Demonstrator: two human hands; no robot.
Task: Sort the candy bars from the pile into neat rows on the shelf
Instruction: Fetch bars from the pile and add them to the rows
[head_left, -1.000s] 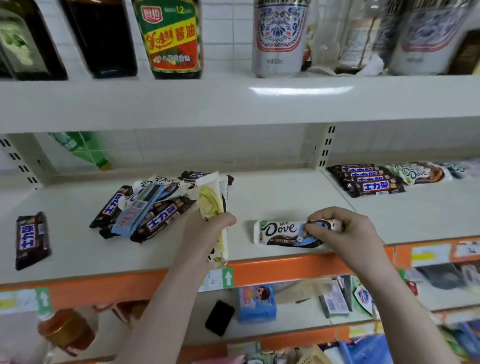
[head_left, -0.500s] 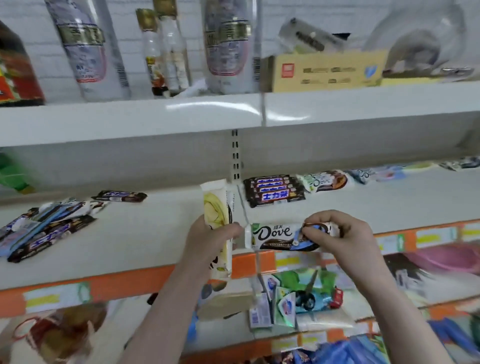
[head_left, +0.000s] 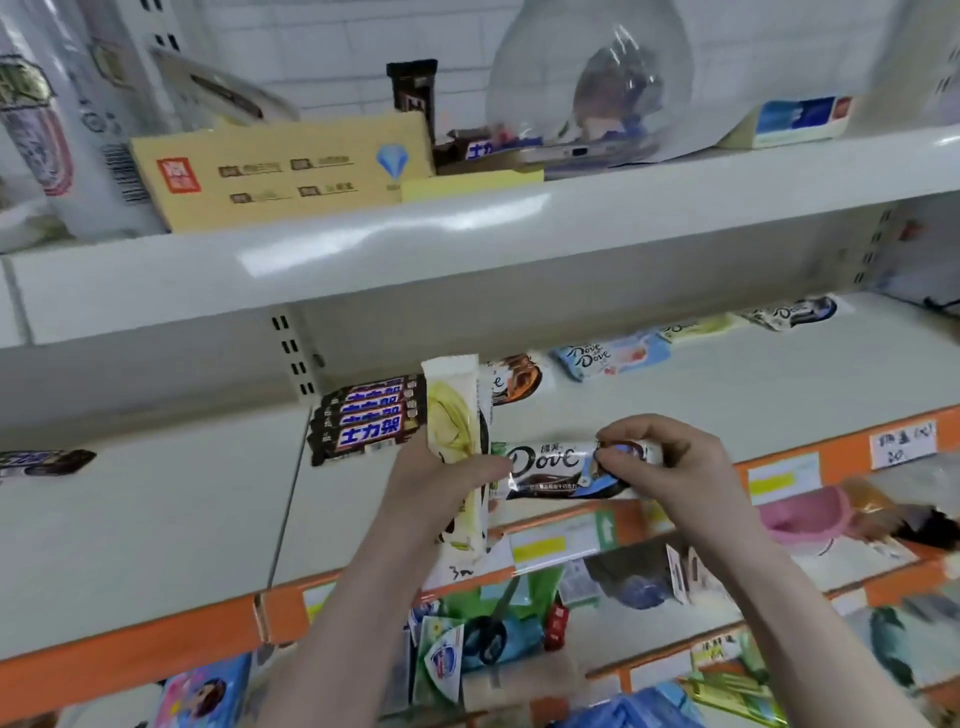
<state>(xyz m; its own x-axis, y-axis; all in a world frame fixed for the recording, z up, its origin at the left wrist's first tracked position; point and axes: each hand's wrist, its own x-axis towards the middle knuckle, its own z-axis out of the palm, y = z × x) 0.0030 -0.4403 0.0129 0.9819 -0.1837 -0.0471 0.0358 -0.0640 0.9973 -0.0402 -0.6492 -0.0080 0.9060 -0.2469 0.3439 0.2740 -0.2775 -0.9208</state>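
Observation:
My left hand (head_left: 441, 483) grips a cream and yellow candy bar (head_left: 453, 415) upright over the white shelf (head_left: 156, 530). My right hand (head_left: 670, 462) pinches the right end of a brown and white Dove bar (head_left: 550, 467), held level just right of the cream one. A neat row of dark Snickers bars (head_left: 363, 421) lies on the shelf behind my left hand. Further right lie a brown Dove bar (head_left: 519, 379), a light blue Dove bar (head_left: 608, 358), a pale green one (head_left: 696, 327) and a dark blue and white one (head_left: 795, 312).
The shelf has an orange front edge (head_left: 156, 634) with price labels. A single dark bar (head_left: 41, 462) lies at the far left. Above, another shelf holds a yellow box (head_left: 280, 171), bottles and a clear bag. Below hang assorted packets.
My view has swung to the right: the loose pile has left the frame and the sorted rows have come to the centre. Both hands still hold the same bars.

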